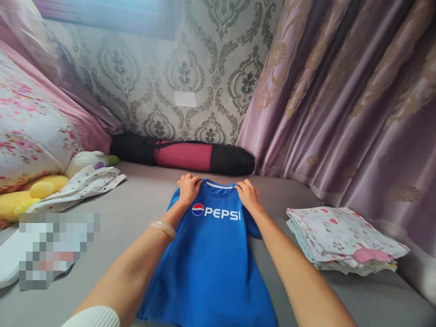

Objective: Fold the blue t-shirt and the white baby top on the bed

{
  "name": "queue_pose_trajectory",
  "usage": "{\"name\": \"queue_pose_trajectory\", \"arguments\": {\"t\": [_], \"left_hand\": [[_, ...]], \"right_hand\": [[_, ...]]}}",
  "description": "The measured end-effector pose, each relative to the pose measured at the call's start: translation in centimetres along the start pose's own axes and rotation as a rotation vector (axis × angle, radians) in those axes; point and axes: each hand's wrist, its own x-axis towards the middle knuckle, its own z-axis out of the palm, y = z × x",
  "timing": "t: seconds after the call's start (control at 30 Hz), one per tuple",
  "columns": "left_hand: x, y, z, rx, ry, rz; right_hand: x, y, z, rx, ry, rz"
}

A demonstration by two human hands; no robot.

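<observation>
A blue T-shirt with a white PEPSI print lies front side up on a grey surface, its collar pointing away from me. My left hand pinches the shirt at the shoulder, just left of the neckline. On the other side of the collar, my right hand grips the opposite shoulder the same way. Both arms reach forward over the shirt, and the right forearm partly covers its right sleeve. A pale bangle circles my left wrist.
Folded patterned cloths form a stack at the right, near the purple curtain. A black and red cylindrical bag lies along the wall. Left are a floral pillow, a yellow plush toy, a spotted cloth and a pixelated item.
</observation>
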Motion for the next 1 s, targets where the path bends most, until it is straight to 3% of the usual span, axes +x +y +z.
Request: {"name": "queue_pose_trajectory", "arguments": {"t": [0.6,0.83,1.0], "left_hand": [[1.1,-2.9,5.0,0.113,-0.142,-0.048],[1.8,-2.6,4.9,0.179,-0.272,-0.089],[3.2,-3.3,3.1,0.184,-0.387,-0.141]], "right_hand": [[2.2,1.1,5.4,-0.138,-0.141,-0.059],[2.2,1.2,5.8,0.012,-0.197,0.001],[2.3,3.1,5.5,0.145,-0.233,0.082]]}}
